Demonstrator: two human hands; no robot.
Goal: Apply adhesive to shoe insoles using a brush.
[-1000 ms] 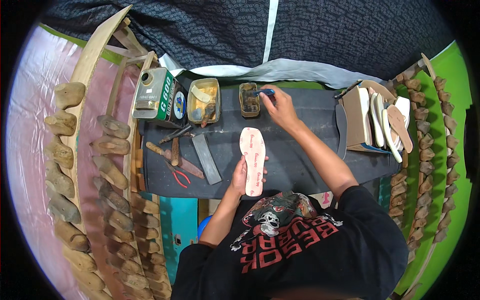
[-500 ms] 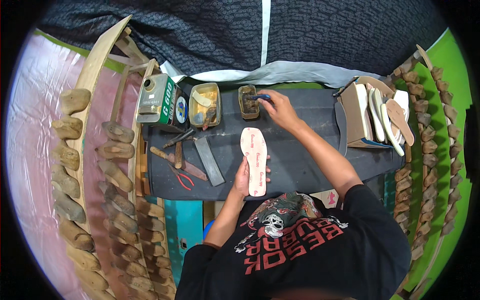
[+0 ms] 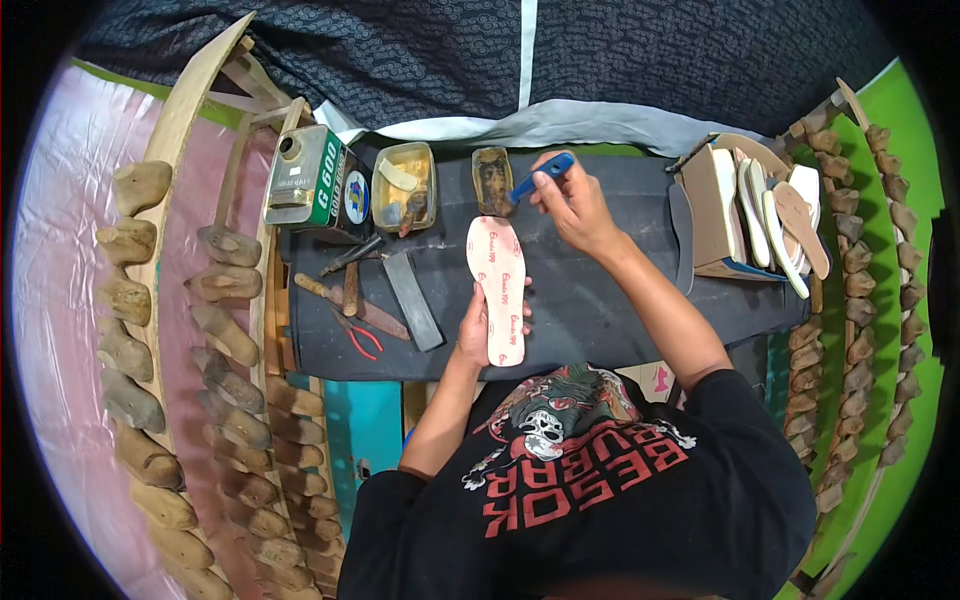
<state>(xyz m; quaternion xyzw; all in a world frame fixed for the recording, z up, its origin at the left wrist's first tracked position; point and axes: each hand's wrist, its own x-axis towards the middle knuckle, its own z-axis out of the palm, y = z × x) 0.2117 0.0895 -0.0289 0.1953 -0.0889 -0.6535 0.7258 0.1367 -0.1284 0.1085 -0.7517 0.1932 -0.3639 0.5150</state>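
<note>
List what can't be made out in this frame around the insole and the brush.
- Brush bristles: head view, down in the small tin, too small to see.
- Left hand palm: hidden under the insole.
- Right hand fingertips: curled around the handle.
- Open tin contents: too small to identify.

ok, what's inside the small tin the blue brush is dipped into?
The blue-handled brush in the right hand dips into the small tin, which holds dark brownish glue-like stuff. The bristles are hidden, and how deep it goes can't be seen.
</note>
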